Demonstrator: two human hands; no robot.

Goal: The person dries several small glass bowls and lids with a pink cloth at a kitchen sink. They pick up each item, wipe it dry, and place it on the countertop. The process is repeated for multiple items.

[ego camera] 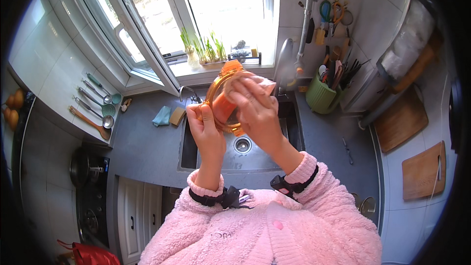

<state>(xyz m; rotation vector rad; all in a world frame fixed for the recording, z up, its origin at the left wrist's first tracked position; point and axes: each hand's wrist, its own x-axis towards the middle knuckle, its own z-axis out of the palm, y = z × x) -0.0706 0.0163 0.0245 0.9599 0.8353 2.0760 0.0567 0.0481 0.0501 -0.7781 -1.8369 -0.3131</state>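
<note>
Above the sink (225, 165), my left hand (206, 125) grips the left rim of a round orange see-through lid with clips (212, 92). Against the lid's right side, my right hand (255, 106) presses a crumpled pinkish cloth (266, 82), partly hidden under the fingers. An orange-red patch shows through the middle of the lid; whether it is part of the cloth I cannot tell. Below the lid lies the sink's round drain (243, 144).
A blue cloth (162, 116) and a sponge (177, 116) lie left of the sink. The tall faucet (284, 62) rises behind it. At the right stands a green utensil holder (320, 94). Potted sprouts (210, 51) line the windowsill, beside an open window sash (141, 40).
</note>
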